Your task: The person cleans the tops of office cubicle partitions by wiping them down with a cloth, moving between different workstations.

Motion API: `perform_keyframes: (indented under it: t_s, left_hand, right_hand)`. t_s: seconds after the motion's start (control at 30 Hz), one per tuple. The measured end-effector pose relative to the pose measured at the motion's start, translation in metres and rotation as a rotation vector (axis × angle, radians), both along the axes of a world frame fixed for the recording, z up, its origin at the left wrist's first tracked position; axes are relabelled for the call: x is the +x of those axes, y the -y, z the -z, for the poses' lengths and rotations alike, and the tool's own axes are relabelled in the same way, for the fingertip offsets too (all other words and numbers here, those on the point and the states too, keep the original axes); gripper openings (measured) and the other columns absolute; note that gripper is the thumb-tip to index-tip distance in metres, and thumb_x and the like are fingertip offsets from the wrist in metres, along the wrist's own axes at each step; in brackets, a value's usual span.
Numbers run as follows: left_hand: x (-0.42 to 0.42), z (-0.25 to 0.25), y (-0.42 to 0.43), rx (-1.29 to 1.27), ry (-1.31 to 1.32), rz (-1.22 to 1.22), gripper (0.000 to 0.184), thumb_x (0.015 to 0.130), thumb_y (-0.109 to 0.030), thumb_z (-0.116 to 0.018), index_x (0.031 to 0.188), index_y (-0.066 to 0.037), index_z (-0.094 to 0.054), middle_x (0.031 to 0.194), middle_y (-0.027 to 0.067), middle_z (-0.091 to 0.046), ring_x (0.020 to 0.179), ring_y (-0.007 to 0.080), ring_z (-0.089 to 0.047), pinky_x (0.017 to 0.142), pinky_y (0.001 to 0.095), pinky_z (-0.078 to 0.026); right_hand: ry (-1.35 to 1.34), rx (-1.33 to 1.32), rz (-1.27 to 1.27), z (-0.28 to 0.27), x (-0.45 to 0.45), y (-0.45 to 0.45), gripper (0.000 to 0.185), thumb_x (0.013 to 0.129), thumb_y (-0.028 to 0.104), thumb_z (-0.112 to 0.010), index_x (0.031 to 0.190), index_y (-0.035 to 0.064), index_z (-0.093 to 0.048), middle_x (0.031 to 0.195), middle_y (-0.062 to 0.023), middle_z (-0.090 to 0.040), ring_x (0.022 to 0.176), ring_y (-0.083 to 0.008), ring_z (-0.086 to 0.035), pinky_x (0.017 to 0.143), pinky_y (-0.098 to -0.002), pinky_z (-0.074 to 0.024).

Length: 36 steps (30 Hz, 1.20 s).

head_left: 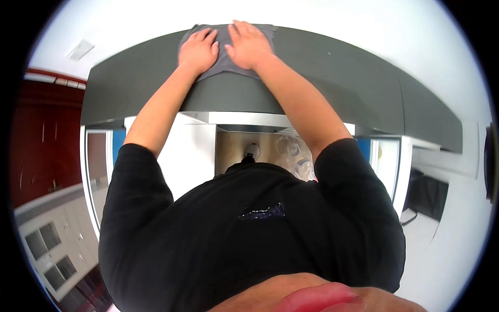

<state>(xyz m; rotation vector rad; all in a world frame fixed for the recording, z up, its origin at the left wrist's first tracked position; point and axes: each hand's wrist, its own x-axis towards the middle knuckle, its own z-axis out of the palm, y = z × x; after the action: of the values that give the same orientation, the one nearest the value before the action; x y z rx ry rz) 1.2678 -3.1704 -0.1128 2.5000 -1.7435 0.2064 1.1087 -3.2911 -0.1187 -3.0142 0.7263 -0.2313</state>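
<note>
Both hands lie palm down on a grey cloth (224, 63), open and unclenched, neither closed around it. The left hand (198, 53) covers the cloth's left part, its fingers slightly apart; the right hand (249, 46) covers the right part, fingers pointing away from the body. A strip of cloth shows between the two thumbs — the hands are near each other but apart. The cloth, creased at its edges, is spread on a dark grey surface (332, 78) that runs out to both sides of the hands, its far edge meeting a white wall (332, 15).

Nearer the body than the hands, below the surface's front edge, are a white panel (189, 148) and, to its right, a clear plastic item (296, 156) near a shoe (252, 150). Well to the left of the left hand — dark red cabinets (44, 135) and a small white plate (80, 50) on the wall.
</note>
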Motion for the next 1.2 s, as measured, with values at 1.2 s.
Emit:
perform_keyframes:
  t_s: [1.2]
  left_hand:
    - [-0.484, -0.005, 0.156, 0.116, -0.214, 0.521, 0.065, 0.111, -0.044, -0.03, 0.169, -0.016, -0.028, 0.178, 0.0061, -0.021, 0.164, 0.0279, -0.015, 0.133, 0.0463, -0.013]
  right_hand:
    - [-0.242, 0.083, 0.763, 0.004, -0.496, 0.112, 0.079, 0.109, 0.055, -0.035, 0.17, 0.0075, -0.02, 0.179, -0.0123, -0.01, 0.165, -0.0345, -0.01, 0.132, -0.0521, -0.0157]
